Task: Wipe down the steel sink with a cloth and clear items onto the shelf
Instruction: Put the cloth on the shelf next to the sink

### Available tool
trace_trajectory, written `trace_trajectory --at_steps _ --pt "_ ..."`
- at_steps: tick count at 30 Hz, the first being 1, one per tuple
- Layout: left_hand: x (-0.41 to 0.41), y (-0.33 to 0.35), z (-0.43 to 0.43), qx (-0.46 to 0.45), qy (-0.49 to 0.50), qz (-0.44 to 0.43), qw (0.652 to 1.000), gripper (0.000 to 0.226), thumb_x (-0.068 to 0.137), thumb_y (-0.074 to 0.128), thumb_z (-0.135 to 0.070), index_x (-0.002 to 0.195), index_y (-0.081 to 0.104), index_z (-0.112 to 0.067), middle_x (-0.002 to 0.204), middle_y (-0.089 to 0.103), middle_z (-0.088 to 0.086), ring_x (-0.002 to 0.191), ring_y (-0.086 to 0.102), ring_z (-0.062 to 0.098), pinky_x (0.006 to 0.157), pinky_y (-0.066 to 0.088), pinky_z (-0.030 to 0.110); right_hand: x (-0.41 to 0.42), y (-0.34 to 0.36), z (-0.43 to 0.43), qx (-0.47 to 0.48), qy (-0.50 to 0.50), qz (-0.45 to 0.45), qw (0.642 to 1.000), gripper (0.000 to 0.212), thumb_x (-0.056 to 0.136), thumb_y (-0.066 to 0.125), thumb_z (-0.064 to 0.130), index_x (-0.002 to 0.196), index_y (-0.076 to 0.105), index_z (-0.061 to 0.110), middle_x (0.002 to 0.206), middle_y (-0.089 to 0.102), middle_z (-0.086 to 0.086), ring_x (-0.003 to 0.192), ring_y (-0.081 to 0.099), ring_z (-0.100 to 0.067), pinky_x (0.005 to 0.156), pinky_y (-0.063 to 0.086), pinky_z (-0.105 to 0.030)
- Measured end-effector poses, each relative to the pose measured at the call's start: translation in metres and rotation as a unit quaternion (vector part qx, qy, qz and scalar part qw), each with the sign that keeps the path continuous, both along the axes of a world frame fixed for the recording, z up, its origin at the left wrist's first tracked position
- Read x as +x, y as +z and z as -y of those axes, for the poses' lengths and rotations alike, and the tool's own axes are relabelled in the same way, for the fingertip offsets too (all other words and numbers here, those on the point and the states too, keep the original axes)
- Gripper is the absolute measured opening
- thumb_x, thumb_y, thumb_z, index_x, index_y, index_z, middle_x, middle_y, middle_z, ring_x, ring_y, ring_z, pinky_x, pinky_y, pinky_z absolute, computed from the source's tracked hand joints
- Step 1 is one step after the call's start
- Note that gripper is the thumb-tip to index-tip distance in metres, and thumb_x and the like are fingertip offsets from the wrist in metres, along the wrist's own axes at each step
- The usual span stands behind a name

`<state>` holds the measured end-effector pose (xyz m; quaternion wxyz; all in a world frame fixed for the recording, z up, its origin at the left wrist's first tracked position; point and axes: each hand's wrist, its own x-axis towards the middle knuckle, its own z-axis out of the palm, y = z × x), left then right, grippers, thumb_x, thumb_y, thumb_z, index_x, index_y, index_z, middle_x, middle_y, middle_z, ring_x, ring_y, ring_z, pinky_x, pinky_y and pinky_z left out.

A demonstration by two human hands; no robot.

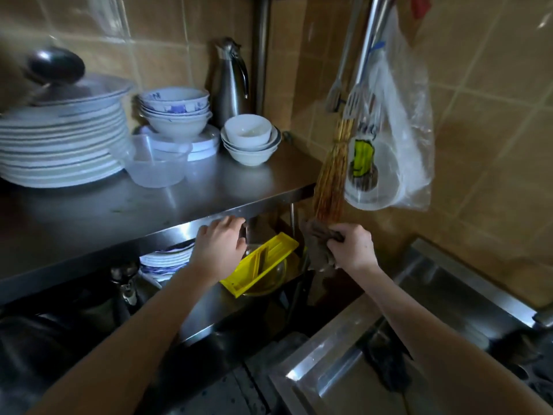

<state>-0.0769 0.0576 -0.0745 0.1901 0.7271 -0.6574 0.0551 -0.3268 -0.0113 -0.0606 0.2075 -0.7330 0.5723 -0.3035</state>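
Brown cloth (320, 248), seemingly soft and light, hangs bunched in the right hand (353, 250) fingers; left hand (220, 245) hold unclear.

I can read no words or numbers anywhere. The plastic bag (398, 139) hanging past the shelf's (149, 205) right edge bears yellow print and dark lettering, too blurred to read.
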Motion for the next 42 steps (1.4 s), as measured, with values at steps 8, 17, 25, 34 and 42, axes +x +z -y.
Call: trace_trajectory --at_steps 8,17,25,34,42 --pt "0.062 0.038 0.021 0.003 0.056 0.003 0.998 0.041 0.088 0.05 -0.024 0.129 0.049 -0.019 0.129 0.054 0.005 0.116 0.05 0.028 0.094 0.036 0.038 0.091 0.052 0.071 -0.045 0.048 0.001 0.998 0.027 0.079 0.057 0.004 0.093 0.074 0.019 0.091 0.072 -0.004 0.092 0.065 -0.024 0.075 0.052 -0.03" --pt "0.088 0.065 0.038 0.004 0.063 -0.028 0.998 0.041 0.088 0.05 -0.021 0.129 0.05 -0.018 0.133 0.052 0.007 0.118 0.049 0.029 0.097 0.037 0.04 0.151 0.063 0.129 -0.04 0.005 0.021 0.999 0.024 0.082 0.055 0.002 0.087 0.072 0.018 0.092 0.07 -0.007 0.092 0.063 -0.029 0.081 0.053 -0.037" --pt "0.093 0.062 0.037 0.014 0.068 -0.043 0.997 0.042 0.089 0.048 -0.021 0.131 0.048 -0.018 0.134 0.051 0.007 0.119 0.047 0.028 0.098 0.036 0.04 0.156 0.032 0.135 0.01 0.013 -0.046 0.999 0.029 0.09 0.055 0.02 0.118 0.064 0.026 0.116 0.065 -0.004 0.115 0.054 -0.028 0.103 0.035 -0.045" --pt "0.077 0.051 0.029 0.033 0.053 -0.048 0.997 0.043 0.091 0.045 -0.023 0.134 0.045 -0.018 0.135 0.05 0.007 0.123 0.045 0.028 0.101 0.033 0.039 0.134 0.047 0.122 -0.005 0.015 -0.072 0.997 0.042 0.089 0.06 0.029 0.131 0.054 0.029 0.133 0.055 -0.002 0.127 0.045 -0.026 0.106 0.026 -0.049" --pt "0.05 0.048 0.02 0.021 0.023 -0.036 0.999 0.041 0.091 0.049 -0.025 0.131 0.047 -0.019 0.132 0.053 0.006 0.117 0.05 0.028 0.096 0.037 0.04 0.095 0.044 0.083 -0.016 0.004 -0.066 0.998 0.04 0.091 0.057 0.03 0.131 0.054 0.031 0.126 0.061 -0.001 0.122 0.05 -0.026 0.105 0.028 -0.048"
